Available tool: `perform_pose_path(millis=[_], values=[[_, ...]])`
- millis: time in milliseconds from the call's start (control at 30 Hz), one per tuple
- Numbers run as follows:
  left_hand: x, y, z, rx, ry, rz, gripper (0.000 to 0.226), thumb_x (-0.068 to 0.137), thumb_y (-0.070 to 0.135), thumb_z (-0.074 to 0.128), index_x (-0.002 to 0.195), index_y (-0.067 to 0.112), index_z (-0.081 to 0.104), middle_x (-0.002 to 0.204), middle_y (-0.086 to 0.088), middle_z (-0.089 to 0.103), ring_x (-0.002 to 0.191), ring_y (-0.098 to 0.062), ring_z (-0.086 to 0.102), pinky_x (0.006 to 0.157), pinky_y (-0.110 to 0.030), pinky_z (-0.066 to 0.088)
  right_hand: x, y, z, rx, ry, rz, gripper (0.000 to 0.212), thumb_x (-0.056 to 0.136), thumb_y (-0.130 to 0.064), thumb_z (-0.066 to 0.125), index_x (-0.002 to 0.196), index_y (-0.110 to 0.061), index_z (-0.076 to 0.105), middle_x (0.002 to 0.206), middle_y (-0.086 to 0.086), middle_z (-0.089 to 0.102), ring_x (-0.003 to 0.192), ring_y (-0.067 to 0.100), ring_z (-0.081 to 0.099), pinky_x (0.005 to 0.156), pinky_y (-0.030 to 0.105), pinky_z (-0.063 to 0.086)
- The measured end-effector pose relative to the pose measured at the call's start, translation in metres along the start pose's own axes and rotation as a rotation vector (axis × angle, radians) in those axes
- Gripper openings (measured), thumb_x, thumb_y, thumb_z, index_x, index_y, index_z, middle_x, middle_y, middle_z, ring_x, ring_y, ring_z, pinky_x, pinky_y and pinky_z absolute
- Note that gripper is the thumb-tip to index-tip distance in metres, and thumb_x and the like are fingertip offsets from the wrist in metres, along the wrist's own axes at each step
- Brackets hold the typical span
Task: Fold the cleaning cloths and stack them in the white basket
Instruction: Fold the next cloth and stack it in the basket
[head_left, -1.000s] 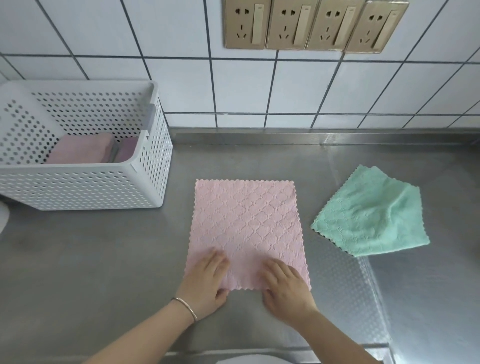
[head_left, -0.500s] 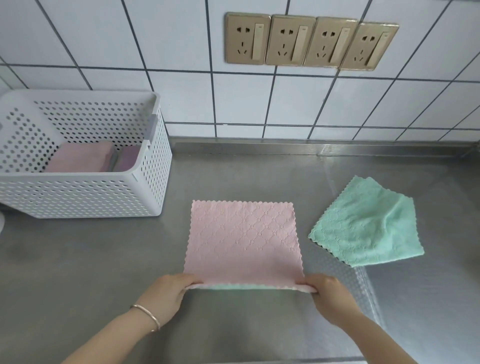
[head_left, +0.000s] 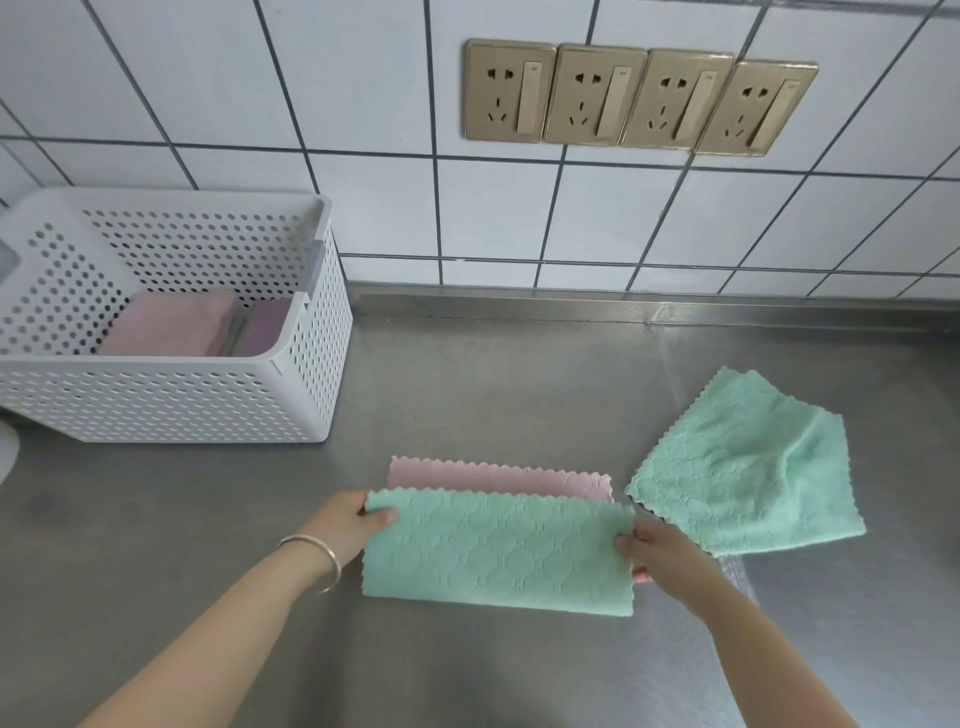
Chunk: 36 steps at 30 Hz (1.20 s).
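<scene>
Bench (head_left: 493, 374) with wall (head_left: 363, 104) behind. Far left: basket (head_left: 171, 410) on the bench, holding folded cloths (head_left: 171, 327). Near centre: half-folded cloth (head_left: 498, 551), its near half turned over the far half, left hand (head_left: 348, 525) at its left corner, right hand (head_left: 660, 551) at its right. Just right of it: second cloth (head_left: 748, 467), flat on the bench. Sockets (head_left: 639, 98) on the wall, far centre-right.

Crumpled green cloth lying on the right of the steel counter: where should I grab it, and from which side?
Pinch the crumpled green cloth at its scalloped far corner, coming from above; that corner lies flat and exposed, while the right part is bunched.
</scene>
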<state>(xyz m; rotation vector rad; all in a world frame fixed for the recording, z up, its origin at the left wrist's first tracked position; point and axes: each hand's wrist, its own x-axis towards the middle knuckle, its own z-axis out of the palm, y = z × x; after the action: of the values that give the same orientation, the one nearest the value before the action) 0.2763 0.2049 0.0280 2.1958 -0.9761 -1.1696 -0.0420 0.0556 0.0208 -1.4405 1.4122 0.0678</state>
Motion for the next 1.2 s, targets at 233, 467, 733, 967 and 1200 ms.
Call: perform_pose_path(millis=[233, 467, 733, 967, 1200], values=[[0.039, -0.001, 0.018, 0.129, 0.222, -0.167, 0.036, 0.092, 0.032, 0.051, 0.122, 0.012, 0.057, 0.122, -0.01, 0.062, 0.111, -0.028, 0.057, 0.092, -0.032, 0.043, 0.025, -0.024, 0.017, -0.191, 0.244, -0.007, 0.022, 0.095, -0.016, 0.043, 0.078, -0.004, 0.049, 0.067, 0.005, 0.046, 0.057, 0.016, 0.039, 0.05, 0.027, 0.027], [0.054, 0.002, 0.024, 0.241, 0.238, -0.202, 0.049, 0.093, 0.037, 0.049, 0.136, 0.013, 0.044, 0.133, -0.014, 0.054, 0.122, -0.032, 0.05, 0.099, -0.036, 0.04, 0.04, -0.027, 0.028, -0.26, 0.33, 0.042, 0.019, 0.096, -0.013, 0.039, 0.08, -0.007, 0.048, 0.068, 0.002, 0.047, 0.064, 0.019, 0.046, 0.052, 0.028, 0.033], [0.06, 0.004, 0.025, 0.385, 0.265, -0.19, 0.038, 0.092, 0.041, 0.049, 0.111, 0.009, 0.056, 0.11, -0.017, 0.064, 0.101, -0.034, 0.059, 0.078, -0.032, 0.044, 0.044, -0.025, 0.036, -0.227, 0.377, 0.083, 0.014, 0.095, -0.014, 0.038, 0.087, -0.009, 0.048, 0.078, 0.007, 0.053, 0.073, 0.023, 0.05, 0.06, 0.028, 0.038], [0.043, 0.004, 0.046, 0.516, 0.576, 0.12, 0.044, 0.064, 0.035, 0.078, 0.096, 0.014, 0.056, 0.099, -0.01, 0.06, 0.088, -0.032, 0.057, 0.068, -0.04, 0.047, 0.018, -0.017, 0.05, -0.042, 0.533, 0.114, 0.037, 0.087, -0.031, 0.059, 0.113, -0.01, 0.043, 0.102, 0.0, 0.044, 0.091, 0.019, 0.046, 0.077, 0.033, 0.04], [0.022, 0.024, 0.123, 0.888, 0.074, 0.529, 0.051, 0.082, 0.052, 0.034, 0.125, 0.034, 0.055, 0.14, 0.009, 0.046, 0.131, -0.026, 0.043, 0.105, -0.054, 0.014, -0.002, 0.006, 0.063, -0.193, 0.5, 0.308, 0.054, 0.079, -0.056, 0.057, 0.114, -0.015, 0.051, 0.114, 0.003, 0.057, 0.113, 0.025, 0.048, 0.091, 0.038, 0.042]])
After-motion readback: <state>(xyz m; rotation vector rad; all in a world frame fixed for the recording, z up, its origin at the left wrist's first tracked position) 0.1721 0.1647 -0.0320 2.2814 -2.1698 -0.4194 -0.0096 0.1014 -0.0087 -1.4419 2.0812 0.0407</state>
